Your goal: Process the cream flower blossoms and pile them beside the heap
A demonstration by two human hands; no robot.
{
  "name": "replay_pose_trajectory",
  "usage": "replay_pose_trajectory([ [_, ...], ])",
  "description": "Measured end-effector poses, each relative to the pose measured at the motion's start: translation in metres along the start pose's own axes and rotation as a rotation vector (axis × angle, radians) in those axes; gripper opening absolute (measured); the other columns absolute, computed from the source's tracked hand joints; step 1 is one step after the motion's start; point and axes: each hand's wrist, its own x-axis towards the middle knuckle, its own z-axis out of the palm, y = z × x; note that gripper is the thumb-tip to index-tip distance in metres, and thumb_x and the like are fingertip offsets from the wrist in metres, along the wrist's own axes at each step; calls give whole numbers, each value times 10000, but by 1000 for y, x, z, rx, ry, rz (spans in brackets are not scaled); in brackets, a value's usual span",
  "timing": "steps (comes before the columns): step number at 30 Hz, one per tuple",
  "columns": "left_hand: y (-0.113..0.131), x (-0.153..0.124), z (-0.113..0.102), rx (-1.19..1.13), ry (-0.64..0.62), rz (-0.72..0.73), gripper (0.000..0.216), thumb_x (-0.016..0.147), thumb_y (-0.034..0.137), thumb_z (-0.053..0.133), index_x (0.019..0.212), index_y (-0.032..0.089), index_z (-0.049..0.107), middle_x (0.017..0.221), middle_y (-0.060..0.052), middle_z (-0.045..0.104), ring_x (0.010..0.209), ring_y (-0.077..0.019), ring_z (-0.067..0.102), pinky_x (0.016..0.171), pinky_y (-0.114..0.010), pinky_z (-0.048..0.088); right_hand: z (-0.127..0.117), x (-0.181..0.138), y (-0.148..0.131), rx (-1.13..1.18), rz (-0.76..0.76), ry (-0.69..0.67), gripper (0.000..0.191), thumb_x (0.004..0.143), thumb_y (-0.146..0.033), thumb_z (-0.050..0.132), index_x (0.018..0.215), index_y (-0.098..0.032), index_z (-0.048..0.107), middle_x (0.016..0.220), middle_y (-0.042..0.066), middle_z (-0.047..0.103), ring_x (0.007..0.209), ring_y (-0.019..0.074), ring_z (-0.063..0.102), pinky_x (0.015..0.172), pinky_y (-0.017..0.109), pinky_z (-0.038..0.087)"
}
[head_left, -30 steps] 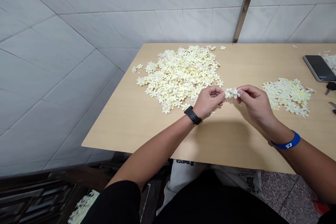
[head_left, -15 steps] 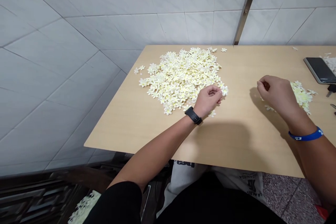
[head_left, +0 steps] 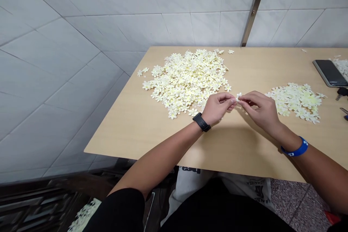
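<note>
A small pale-yellow flower [head_left: 238, 96], seemingly artificial, is pinched between the fingertips of my left hand [head_left: 219, 107]. From the other side my right hand [head_left: 259, 108] meets it, thumb and forefinger closed at the same flower. Any smaller part between the fingertips is hidden. Beyond my left hand lies a large heap of similar flowers [head_left: 187, 76]. A smaller, flatter pile of flowers [head_left: 299, 99] is spread to the right of my right hand.
Both piles rest on a light wooden table [head_left: 130, 127] against a tiled wall. At the right are a phone [head_left: 330, 73], keys [head_left: 342, 92] and white bits [head_left: 341, 66]. More cut flower material [head_left: 84, 215] shows below the table's left side.
My right hand has moved left from over the smaller pile to meet my left hand at the flower. My left hand has stayed nearly in place, and the smaller pile is now uncovered.
</note>
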Motion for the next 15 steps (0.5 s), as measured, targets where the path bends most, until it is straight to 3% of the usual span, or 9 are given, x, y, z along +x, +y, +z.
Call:
replay_pose_trajectory([
  [7, 1, -3, -1, 43, -59, 58, 402, 750, 500, 834, 810, 118, 726, 729, -41, 706, 636, -99, 622, 654, -255, 547, 1, -3, -2, 131, 109, 32, 79, 891, -220, 711, 847, -209, 775, 816, 56, 771, 709, 182, 697, 606, 300, 543],
  [15, 6, -5, 1, 77, -67, 75, 369, 782, 474, 815, 820, 123, 706, 738, -37, 700, 632, -88, 610, 644, -239, 531, 0, -2, -5, 224, 211, 25, 110, 888, -288, 710, 837, -230, 788, 820, 62, 770, 706, 194, 703, 636, 340, 565],
])
